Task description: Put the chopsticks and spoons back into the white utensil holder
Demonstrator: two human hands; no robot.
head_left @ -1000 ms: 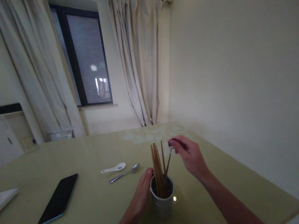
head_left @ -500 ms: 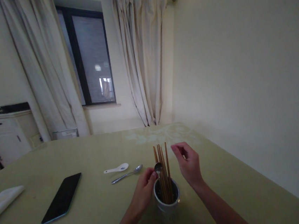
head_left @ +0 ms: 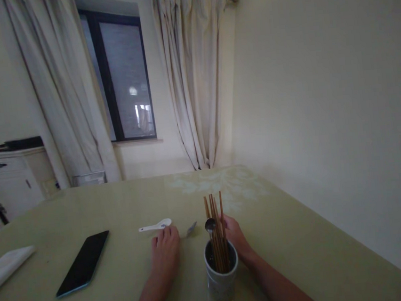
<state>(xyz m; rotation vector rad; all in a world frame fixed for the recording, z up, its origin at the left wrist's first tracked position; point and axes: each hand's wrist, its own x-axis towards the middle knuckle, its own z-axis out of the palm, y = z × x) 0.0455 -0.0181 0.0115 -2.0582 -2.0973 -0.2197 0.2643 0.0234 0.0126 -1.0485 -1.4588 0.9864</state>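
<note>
A: Start with the largest element. What carries everything?

B: The pale green surface [head_left: 294,236]. On it, from large to small: a dark phone [head_left: 83,269] at the left, a folded white cloth [head_left: 6,266] at the far left edge, then the white holder [head_left: 221,274] near the front, with a bundle of wooden chopsticks [head_left: 217,231] and one metal spoon [head_left: 210,226] standing upright in it, bowl up.

A: And the hands?

B: The left hand [head_left: 165,252] lies palm down over a second metal spoon [head_left: 191,229], of which only the bowl end shows just beyond the fingertips. Its fingers [head_left: 166,234] are extended and flat; whether they already pinch the handle cannot be told. A white ceramic spoon [head_left: 154,227] lies just beyond, apart from the hand. The right hand [head_left: 235,236] sits just behind the holder, partly hidden by the chopsticks; its fingers look loose, holding nothing visible.

A: What would a clean pick-up call for?

B: In my judgement, curling the fingertips under the thin handle rather than pressing it flat, since it lies flush on a smooth surface and could slide. The right hand is well placed to keep the holder from tipping.
</note>
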